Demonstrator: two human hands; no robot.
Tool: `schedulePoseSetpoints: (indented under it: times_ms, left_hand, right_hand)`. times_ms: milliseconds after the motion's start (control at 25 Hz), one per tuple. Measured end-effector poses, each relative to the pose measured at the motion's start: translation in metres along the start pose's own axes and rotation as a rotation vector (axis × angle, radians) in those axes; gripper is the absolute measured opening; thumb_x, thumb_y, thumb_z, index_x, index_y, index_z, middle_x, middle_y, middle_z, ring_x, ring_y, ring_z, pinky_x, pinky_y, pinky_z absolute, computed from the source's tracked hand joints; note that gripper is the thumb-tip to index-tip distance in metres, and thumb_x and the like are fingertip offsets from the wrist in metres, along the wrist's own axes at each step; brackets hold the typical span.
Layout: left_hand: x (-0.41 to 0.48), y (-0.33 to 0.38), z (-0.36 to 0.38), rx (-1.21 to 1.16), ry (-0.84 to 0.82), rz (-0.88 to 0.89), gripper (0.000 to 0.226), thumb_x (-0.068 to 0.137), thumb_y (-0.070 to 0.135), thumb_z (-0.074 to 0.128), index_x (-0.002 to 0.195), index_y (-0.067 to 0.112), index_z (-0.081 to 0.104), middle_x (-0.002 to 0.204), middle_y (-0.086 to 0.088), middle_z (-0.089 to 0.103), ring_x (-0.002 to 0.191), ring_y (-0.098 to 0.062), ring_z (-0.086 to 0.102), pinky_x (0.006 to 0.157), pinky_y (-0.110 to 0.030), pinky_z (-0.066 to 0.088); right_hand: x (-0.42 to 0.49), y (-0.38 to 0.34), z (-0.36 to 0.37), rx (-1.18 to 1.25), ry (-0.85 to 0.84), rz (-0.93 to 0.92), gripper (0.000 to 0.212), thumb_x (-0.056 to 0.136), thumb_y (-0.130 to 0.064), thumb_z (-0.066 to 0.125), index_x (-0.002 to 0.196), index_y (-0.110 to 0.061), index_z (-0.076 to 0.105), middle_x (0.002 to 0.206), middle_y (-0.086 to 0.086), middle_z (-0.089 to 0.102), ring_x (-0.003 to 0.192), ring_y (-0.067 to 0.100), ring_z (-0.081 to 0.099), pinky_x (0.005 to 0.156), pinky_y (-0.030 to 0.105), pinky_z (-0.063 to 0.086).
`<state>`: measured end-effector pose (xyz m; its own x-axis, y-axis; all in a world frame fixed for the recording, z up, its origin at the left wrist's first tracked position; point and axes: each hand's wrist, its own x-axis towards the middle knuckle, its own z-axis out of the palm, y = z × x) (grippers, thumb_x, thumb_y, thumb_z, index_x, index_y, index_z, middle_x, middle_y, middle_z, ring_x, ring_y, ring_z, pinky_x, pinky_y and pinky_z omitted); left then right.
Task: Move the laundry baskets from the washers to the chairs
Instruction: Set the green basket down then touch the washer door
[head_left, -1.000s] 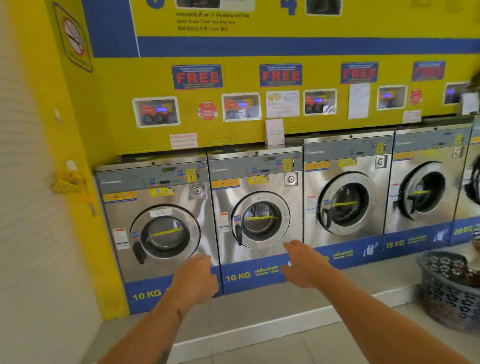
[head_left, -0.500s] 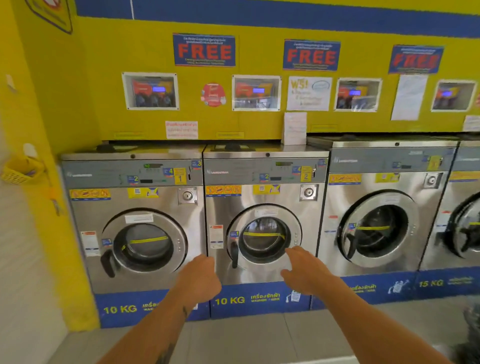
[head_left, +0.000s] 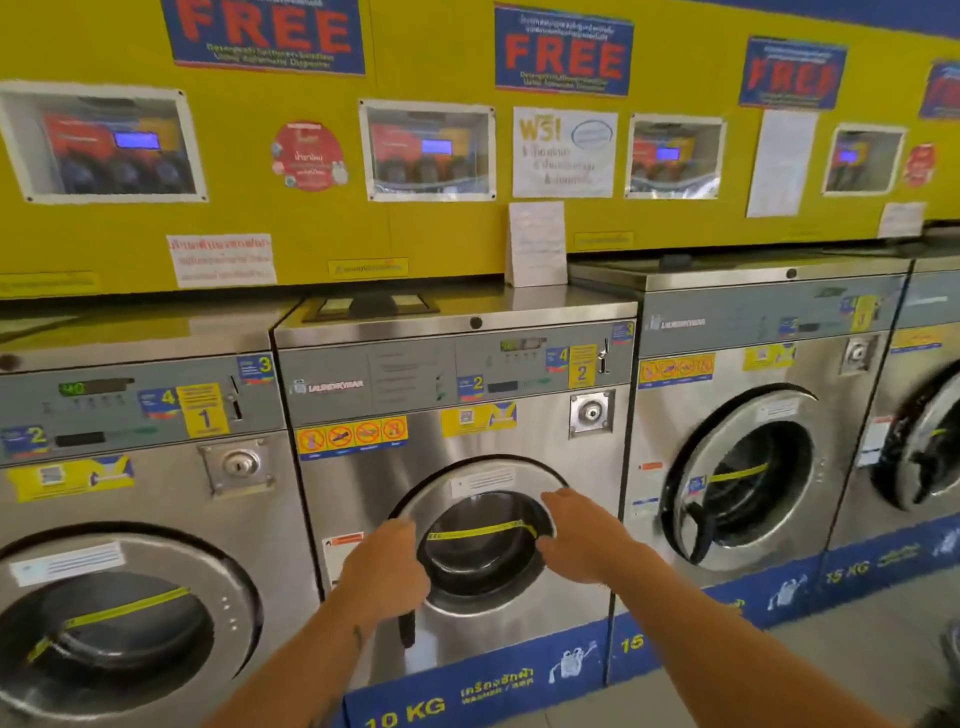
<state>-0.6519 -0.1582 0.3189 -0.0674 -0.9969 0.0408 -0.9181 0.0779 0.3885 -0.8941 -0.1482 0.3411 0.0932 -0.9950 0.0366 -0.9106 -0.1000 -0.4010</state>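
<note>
Washer number 2 (head_left: 457, 415), a steel 10 KG front-loader, fills the middle of the view, and its round door (head_left: 483, 545) is closed. My left hand (head_left: 387, 571) hovers in front of the door's left rim, just above the black door handle (head_left: 408, 629), with its fingers loosely curled and nothing in them. My right hand (head_left: 576, 535) is at the door's right rim, fingers apart and empty. No whole laundry basket shows; a dark sliver (head_left: 951, 647) is cut off at the lower right edge.
Washer number 1 (head_left: 130, 519) stands to the left, and a 15 KG washer (head_left: 753, 467) with its door ajar to the right. The washers sit on a raised blue-fronted step (head_left: 467, 696). A yellow wall panel (head_left: 311, 234) with signs rises behind the machines.
The view has moved in close on washer 2 and the basket at the right has slid out of frame. Both hands have risen from the blue base to the door.
</note>
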Motion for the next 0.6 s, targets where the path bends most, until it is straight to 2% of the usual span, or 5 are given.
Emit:
schedulePoseSetpoints:
  times_ms: [120, 280, 440, 520, 600]
  left_hand:
    - [0.061, 0.01, 0.027, -0.023, 0.014, 0.014, 0.018, 0.083, 0.015, 0.06, 0.097, 0.023, 0.052, 0.1, 0.004, 0.054, 0.091, -0.015, 0.055, 0.081, -0.026, 0.047]
    - [0.142, 0.017, 0.061, -0.022, 0.035, -0.06, 0.056, 0.078, 0.017, 0.064, 0.131, 0.024, 0.048, 0.132, 0.001, 0.052, 0.115, -0.021, 0.055, 0.098, -0.034, 0.05]
    - [0.195, 0.021, 0.092, 0.002, 0.016, -0.195, 0.087, 0.078, 0.021, 0.065, 0.152, 0.023, 0.02, 0.157, -0.005, 0.025, 0.141, -0.03, 0.033, 0.114, -0.041, 0.036]
    - [0.206, 0.023, 0.107, 0.083, -0.017, -0.238, 0.096, 0.081, 0.018, 0.065, 0.155, 0.02, 0.006, 0.164, -0.009, 0.007, 0.149, -0.031, 0.014, 0.12, -0.041, 0.023]
    - [0.209, 0.022, 0.124, 0.114, 0.012, -0.266, 0.102, 0.081, 0.019, 0.067, 0.156, 0.021, -0.002, 0.164, -0.008, -0.001, 0.151, -0.03, 0.005, 0.12, -0.04, 0.019]
  right_hand:
    - [0.076, 0.024, 0.007, -0.028, -0.023, -0.025, 0.059, 0.089, -0.03, 0.059, 0.143, -0.018, 0.039, 0.148, 0.006, 0.043, 0.132, 0.029, 0.045, 0.107, 0.04, 0.042]
    - [0.173, 0.053, 0.023, -0.098, -0.088, -0.119, 0.062, 0.085, -0.033, 0.058, 0.142, -0.019, 0.039, 0.146, 0.005, 0.045, 0.13, 0.029, 0.047, 0.105, 0.041, 0.046]
    - [0.238, 0.067, 0.045, -0.199, -0.188, -0.241, 0.074, 0.081, -0.025, 0.064, 0.147, -0.019, 0.031, 0.148, 0.006, 0.039, 0.133, 0.03, 0.041, 0.105, 0.043, 0.046]
    - [0.252, 0.067, 0.056, -0.268, -0.177, -0.31, 0.081, 0.08, -0.025, 0.065, 0.149, -0.016, 0.025, 0.15, 0.008, 0.033, 0.136, 0.032, 0.034, 0.106, 0.042, 0.044]
    - [0.255, 0.068, 0.068, -0.302, -0.131, -0.327, 0.086, 0.077, -0.027, 0.068, 0.15, -0.015, 0.023, 0.151, 0.008, 0.029, 0.137, 0.031, 0.03, 0.105, 0.039, 0.045]
